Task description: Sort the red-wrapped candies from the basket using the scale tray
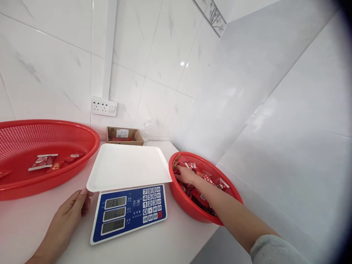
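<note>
A blue-and-white digital weighing scale (pixel 129 214) lies on the table, its white pan (pixel 129 165) bare. My left hand (pixel 68 212) is beside the pan's near left corner, thumb against curled fingers, with nothing visible in them. At the right, a red plastic basket (pixel 178 205) holds many small red wrapped snack packets (pixel 203 176). My right hand (pixel 185 174) reaches into its left side, its fingers bent around a red packet and partly hidden among the others.
A larger red basket (pixel 55 183) on the left contains several red packets (pixel 43 162). Behind the pan stand a small cardboard box (pixel 137 136) with red items and a clear plastic object (pixel 146 128). A wall socket (pixel 104 106) is above; tiled walls border the white table (pixel 176 234).
</note>
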Available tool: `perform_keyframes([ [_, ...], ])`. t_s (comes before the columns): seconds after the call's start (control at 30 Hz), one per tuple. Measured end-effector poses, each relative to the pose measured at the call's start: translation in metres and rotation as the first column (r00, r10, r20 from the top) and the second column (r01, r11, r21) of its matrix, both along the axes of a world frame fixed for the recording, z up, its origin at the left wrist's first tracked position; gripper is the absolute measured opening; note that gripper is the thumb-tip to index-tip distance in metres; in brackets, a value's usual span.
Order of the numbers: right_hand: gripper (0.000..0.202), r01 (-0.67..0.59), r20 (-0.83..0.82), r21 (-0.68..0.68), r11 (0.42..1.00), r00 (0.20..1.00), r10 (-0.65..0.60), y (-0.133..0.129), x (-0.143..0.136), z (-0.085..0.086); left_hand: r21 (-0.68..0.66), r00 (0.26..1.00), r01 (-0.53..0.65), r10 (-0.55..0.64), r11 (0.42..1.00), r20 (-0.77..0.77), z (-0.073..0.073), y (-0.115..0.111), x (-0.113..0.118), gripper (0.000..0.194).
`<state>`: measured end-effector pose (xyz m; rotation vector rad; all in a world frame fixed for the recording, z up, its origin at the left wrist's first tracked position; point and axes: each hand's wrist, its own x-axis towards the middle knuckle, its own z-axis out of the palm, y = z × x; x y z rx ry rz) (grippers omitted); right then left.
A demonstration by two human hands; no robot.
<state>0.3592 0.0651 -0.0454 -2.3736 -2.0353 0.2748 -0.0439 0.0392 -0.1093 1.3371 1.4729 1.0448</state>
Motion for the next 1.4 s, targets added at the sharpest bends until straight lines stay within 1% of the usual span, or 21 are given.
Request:
perform_keyframes([
  [0.1, 0.028, 0.019, -0.026, -0.057, 0.998, 0.999, -0.02, 0.006, -0.003, -0.007, 0.024, 1.0, 0.018, -0.019, 1.0, 0.013, -0.002, 0.0, 0.0, 0.05],
  [0.17, 0.025, 0.023, -0.048, -0.08, 0.997, 0.998, -0.027, 0.006, -0.002, -0.009, 0.032, 0.999, 0.02, -0.021, 0.999, 0.034, -0.002, 0.0, 0.001, 0.049],
  [0.3, 0.022, 0.024, -0.1, -0.072, 0.997, 0.994, -0.031, 0.0, -0.002, -0.005, 0.031, 0.999, 0.022, -0.023, 0.999, 0.049, -0.001, 0.0, 0.003, 0.049],
  [0.5, 0.019, -0.004, -0.259, 0.032, 0.999, 0.966, 0.012, -0.01, 0.0, 0.013, 0.035, 0.998, 0.04, -0.041, 0.999, 0.046, 0.003, -0.001, 0.003, 0.047],
  [0.6, 0.026, 0.059, -0.335, 0.109, 0.992, 0.942, -0.019, -0.012, 0.006, 0.022, 0.033, 0.999, 0.035, -0.036, 0.999, 0.028, 0.005, -0.001, 0.003, 0.048],
  [0.7, 0.031, 0.138, -0.417, 0.207, 0.969, 0.908, -0.04, -0.014, 0.006, 0.034, 0.035, 0.999, 0.021, -0.022, 0.999, 0.032, 0.004, -0.001, 0.003, 0.048],
  [0.8, 0.035, 0.156, -0.534, 0.258, 0.954, 0.846, 0.006, -0.014, -0.007, 0.049, 0.036, 0.999, 0.014, -0.016, 0.999, 0.043, 0.003, 0.0, 0.004, 0.047],
  [0.93, 0.042, 0.091, -0.683, 0.241, 0.966, 0.724, 0.102, -0.009, -0.044, 0.068, 0.042, 0.997, -0.02, 0.017, 0.999, 0.074, 0.004, 0.0, 0.006, 0.049],
  [1.0, 0.044, 0.038, -0.726, 0.234, 0.971, 0.672, 0.149, -0.002, -0.063, 0.072, 0.047, 0.997, -0.025, 0.021, 0.999, 0.079, 0.006, -0.001, 0.006, 0.052],
  [1.07, 0.051, -0.02, -0.749, 0.211, 0.977, 0.639, 0.175, 0.005, -0.079, 0.072, 0.061, 0.997, -0.016, 0.011, 0.998, 0.072, 0.007, -0.002, 0.006, 0.054],
  [1.17, 0.058, -0.092, -0.757, 0.144, 0.985, 0.631, 0.17, 0.014, -0.093, 0.066, 0.091, 0.997, -0.004, -0.003, 0.996, 0.072, 0.005, -0.002, 0.006, 0.054],
  [1.27, 0.056, -0.128, -0.741, 0.081, 0.988, 0.655, 0.146, 0.017, -0.1, 0.059, 0.098, 0.997, 0.004, -0.012, 0.995, 0.08, 0.004, -0.001, 0.007, 0.054],
  [1.4, 0.057, -0.156, -0.749, 0.03, 0.987, 0.651, 0.126, 0.012, -0.106, 0.06, 0.087, 0.996, 0.005, -0.013, 0.996, 0.089, 0.006, -0.002, 0.008, 0.055],
])
